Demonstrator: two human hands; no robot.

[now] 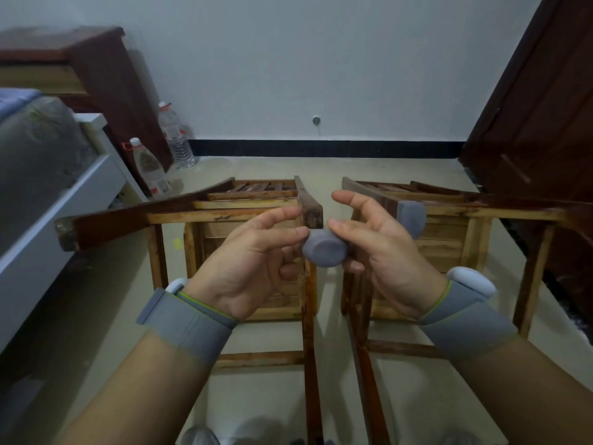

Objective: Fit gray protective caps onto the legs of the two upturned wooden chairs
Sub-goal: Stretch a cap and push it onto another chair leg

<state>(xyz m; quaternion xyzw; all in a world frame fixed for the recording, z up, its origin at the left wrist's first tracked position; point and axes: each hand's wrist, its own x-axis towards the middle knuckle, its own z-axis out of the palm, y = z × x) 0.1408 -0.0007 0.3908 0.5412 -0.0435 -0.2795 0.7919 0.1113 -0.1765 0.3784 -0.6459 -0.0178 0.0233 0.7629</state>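
Fingertips (300,233) of the left hand (253,261) and the thumb of the right hand (382,252) pinch a round gray rubber cap (324,250) just below the bare leg end (313,213) of the left upturned brown wooden chair (224,220). The cap's opening faces away, unseen. A second gray cap (412,216), partly hidden behind the right hand, covers a leg of the right upturned chair (449,226). Both chairs stand on a pale floor (256,168) before a white wall (321,75).

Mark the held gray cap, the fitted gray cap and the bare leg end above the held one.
held gray cap (324,253), head view, middle of its closed face.
fitted gray cap (412,216), head view, its side wall.
bare leg end (313,217), head view, its cut face.
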